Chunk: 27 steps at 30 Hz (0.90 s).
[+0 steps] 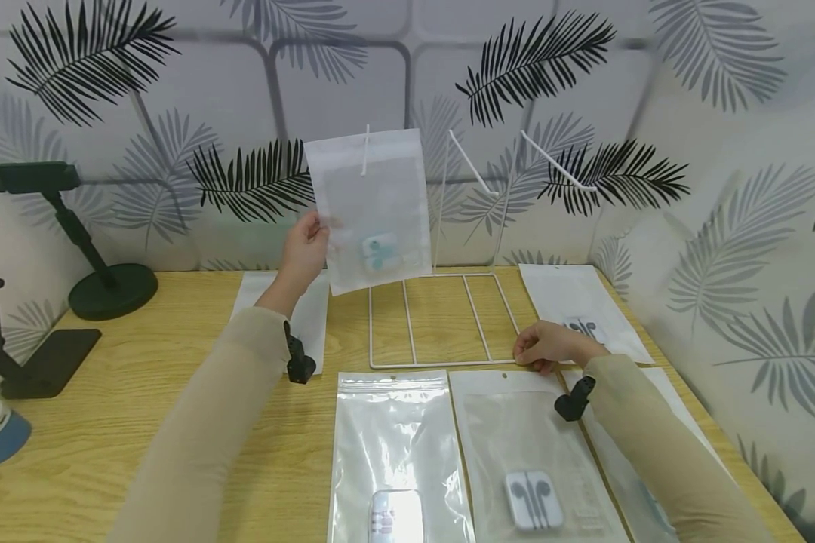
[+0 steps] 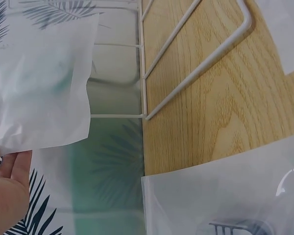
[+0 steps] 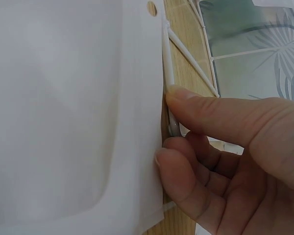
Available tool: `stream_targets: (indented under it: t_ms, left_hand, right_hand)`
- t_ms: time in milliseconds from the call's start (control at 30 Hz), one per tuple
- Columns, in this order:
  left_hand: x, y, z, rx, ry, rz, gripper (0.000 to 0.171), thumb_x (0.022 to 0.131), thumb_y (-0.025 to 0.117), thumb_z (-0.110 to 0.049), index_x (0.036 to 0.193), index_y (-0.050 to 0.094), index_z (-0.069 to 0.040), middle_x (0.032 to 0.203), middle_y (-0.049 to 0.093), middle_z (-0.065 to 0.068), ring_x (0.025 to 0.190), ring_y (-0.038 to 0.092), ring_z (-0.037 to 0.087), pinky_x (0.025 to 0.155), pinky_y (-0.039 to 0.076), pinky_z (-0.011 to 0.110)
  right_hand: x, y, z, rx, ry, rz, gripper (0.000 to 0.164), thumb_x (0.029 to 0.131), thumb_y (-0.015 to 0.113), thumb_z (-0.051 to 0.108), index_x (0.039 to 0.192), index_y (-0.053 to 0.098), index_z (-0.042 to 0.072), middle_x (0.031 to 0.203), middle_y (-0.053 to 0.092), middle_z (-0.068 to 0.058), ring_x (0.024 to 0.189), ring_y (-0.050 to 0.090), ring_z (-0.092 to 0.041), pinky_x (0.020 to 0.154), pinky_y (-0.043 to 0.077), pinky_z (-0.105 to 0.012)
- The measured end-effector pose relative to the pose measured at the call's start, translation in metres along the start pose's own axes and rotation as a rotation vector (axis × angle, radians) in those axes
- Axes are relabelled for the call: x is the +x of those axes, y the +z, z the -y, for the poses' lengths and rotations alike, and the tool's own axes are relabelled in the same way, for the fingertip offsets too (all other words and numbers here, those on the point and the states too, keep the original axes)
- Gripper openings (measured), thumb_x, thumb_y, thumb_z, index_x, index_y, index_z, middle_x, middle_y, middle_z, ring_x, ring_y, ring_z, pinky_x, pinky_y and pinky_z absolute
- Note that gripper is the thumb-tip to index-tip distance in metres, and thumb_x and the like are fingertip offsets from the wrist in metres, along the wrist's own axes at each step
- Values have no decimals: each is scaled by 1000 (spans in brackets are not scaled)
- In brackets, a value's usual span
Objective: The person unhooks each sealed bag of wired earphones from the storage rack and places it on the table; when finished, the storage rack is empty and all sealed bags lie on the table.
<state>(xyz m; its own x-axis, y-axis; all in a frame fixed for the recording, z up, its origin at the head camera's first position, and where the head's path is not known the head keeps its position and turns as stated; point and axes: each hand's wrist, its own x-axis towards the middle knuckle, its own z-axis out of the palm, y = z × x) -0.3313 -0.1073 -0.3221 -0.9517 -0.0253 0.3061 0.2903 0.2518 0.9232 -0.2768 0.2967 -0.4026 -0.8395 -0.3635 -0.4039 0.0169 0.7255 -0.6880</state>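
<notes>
My left hand (image 1: 304, 253) pinches the left edge of a white zip bag (image 1: 373, 204) with a pale earphone case low inside it. A hook of the white wire display rack (image 1: 413, 354) passes through the bag's top, and the bag hangs slightly tilted. Two further hooks (image 1: 472, 162) to its right carry nothing. At the rack's front right corner my right hand (image 1: 550, 344) grips the base wire between thumb and fingers, as the right wrist view shows. Just in front lies a bag with boxed earphones (image 1: 533, 499), its punched hole beside the rack wire.
A shiny zip bag (image 1: 397, 422) lies front centre, with more bags at the right, including one at the back right (image 1: 570, 294). Another bag (image 1: 312, 324) lies under the left forearm. Dark green stand (image 1: 102, 283), black stand (image 1: 41, 369) and blue tape roll (image 1: 0, 441) stand left.
</notes>
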Motion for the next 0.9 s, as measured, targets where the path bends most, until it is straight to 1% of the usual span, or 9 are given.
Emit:
stream_targets:
  t_ms: [167,233,400,467,567,700,900]
  left_hand:
    - [-1,1,-2,-15,14,7,22,98,39,-5,114,54,1,122,52,14,109,48,23,85,43,33]
    - [-2,1,-3,-30,20,9,23,98,39,-4,114,55,1,120,54,14,106,49,22,83,44,31]
    - [-7,-1,-4,-57,18,15,23,98,39,-4,112,57,-1,112,57,12,85,53,19,66,45,25]
    - [-9,-2,-4,-66,26,22,24,98,39,-4,112,57,-1,109,57,11,76,52,19,61,43,24]
    - [-12,-4,-5,-77,46,33,24,98,39,-4,111,58,0,105,57,11,69,48,16,56,41,22]
    - [-16,-6,-7,-98,66,46,23,97,40,-3,111,57,2,104,57,11,66,46,14,54,39,20]
    - [-24,-8,-13,-125,56,62,23,97,39,-3,113,55,3,105,57,10,67,46,13,55,39,22]
  right_hand:
    - [0,0,-1,-8,5,-2,5,86,64,7,82,63,3,59,48,-1,53,45,-12,47,44,-23]
    - [1,0,-1,-12,6,-4,5,86,64,6,82,64,4,59,48,-2,53,45,-12,47,44,-22]
    - [2,0,-1,-12,25,-9,5,86,64,7,81,64,4,59,49,-1,53,46,-12,47,44,-22]
    - [2,0,-2,-14,26,-7,5,86,64,7,81,64,5,60,49,-1,53,46,-12,47,45,-22]
    - [2,1,-2,-17,25,-4,5,86,64,7,81,64,4,60,50,-1,53,46,-12,47,45,-22]
    - [3,1,-2,-17,30,-7,5,86,64,7,81,64,4,60,50,-1,53,47,-12,47,45,-22]
    - [4,1,-2,-24,35,-11,5,86,64,7,81,64,5,60,51,-1,54,47,-12,48,46,-23]
